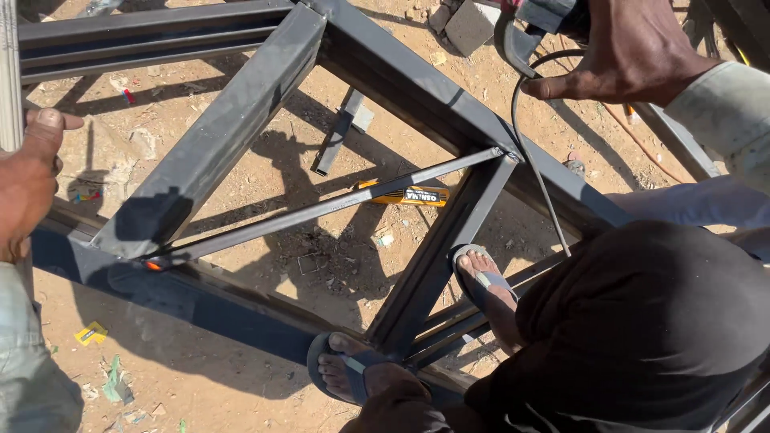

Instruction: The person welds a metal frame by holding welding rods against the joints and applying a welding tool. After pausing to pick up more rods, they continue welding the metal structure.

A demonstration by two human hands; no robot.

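My right hand, at the top right, is closed on a dark welding holder. Its black cable hangs down across the frame. A dark steel frame of square tubes lies on sandy ground. A thin steel rod runs diagonally across it, with a small orange glowing spot at its lower left end. My left hand, at the left edge, is curled with the thumb out around the lower end of a pale upright metal bar.
My two sandalled feet rest on the frame's near tubes. A yellow box and a short loose tube piece lie on the sand inside the frame. Scraps of litter dot the ground at the lower left.
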